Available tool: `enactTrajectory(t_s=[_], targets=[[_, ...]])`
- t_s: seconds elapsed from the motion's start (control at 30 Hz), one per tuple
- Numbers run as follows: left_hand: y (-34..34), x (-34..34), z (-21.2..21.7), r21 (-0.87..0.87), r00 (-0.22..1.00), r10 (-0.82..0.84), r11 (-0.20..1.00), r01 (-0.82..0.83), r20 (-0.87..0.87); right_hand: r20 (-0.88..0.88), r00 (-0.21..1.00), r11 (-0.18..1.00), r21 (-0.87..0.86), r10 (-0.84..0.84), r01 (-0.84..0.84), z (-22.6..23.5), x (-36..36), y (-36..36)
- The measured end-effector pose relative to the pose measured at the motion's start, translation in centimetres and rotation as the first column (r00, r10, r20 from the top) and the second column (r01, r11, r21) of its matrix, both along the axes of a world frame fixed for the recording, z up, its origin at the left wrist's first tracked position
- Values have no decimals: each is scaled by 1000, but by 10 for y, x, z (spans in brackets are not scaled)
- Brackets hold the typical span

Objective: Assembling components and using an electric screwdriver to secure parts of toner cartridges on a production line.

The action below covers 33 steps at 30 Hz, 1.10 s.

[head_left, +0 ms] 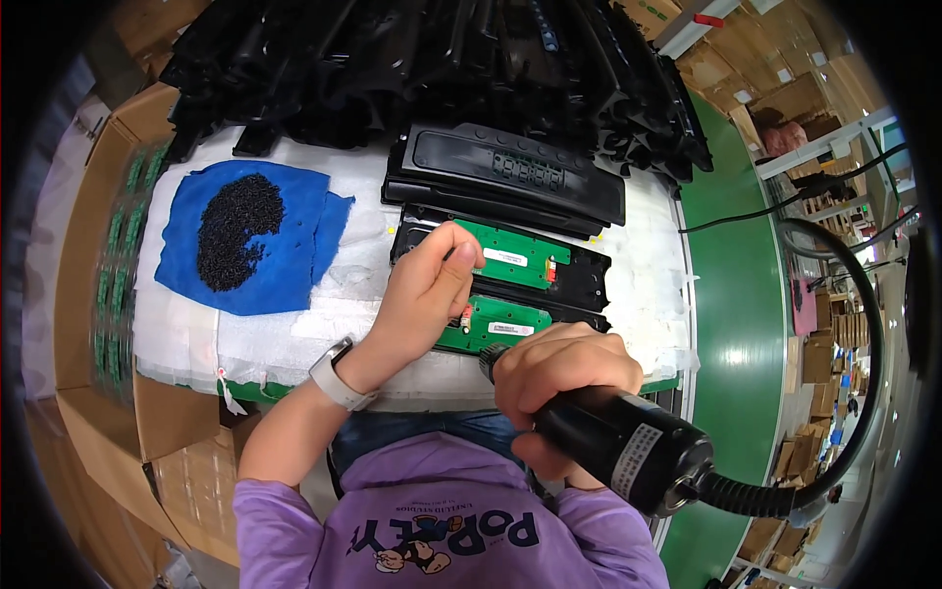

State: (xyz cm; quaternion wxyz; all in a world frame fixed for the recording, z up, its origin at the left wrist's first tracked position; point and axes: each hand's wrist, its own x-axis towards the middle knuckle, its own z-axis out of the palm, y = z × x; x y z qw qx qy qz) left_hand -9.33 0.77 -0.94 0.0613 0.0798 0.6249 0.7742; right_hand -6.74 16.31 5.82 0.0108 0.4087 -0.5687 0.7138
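My right hand [569,368] is wrapped round a black electric screwdriver [620,444], whose tip end points up and left toward the lower green circuit board [535,318]. My left hand [437,280] is closed in a pinch over the left part of the boards; whatever is between its fingertips is too small or hidden to make out. Beyond the lower board, an upper green circuit board [505,245] with a white label lies in a black plastic housing [587,272]. Part of each board is covered by my hands.
Small black screws [235,231] lie heaped on a blue cloth [304,265] at the left. Closed black housings [510,172] sit behind the boards, with many stacked black parts [442,74] farther back. A cardboard box [182,412] stands left; the screwdriver's cable [868,344] loops right.
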Motion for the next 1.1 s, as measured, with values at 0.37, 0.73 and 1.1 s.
enactTrajectory(t_s=[0.37,0.73,1.1], targets=[[0,-3,-2,137,999,3,991,-7,33,279,957,963,-228,-78,145,-9,-5,12],[-1,-3,-3,3,999,-53,999,53,12,305,952,909,-389,-23,147,-15,-15,19],[-6,2,13,-205,977,-213,955,215,29,98,983,811,-556,-153,182,2,-23,47]])
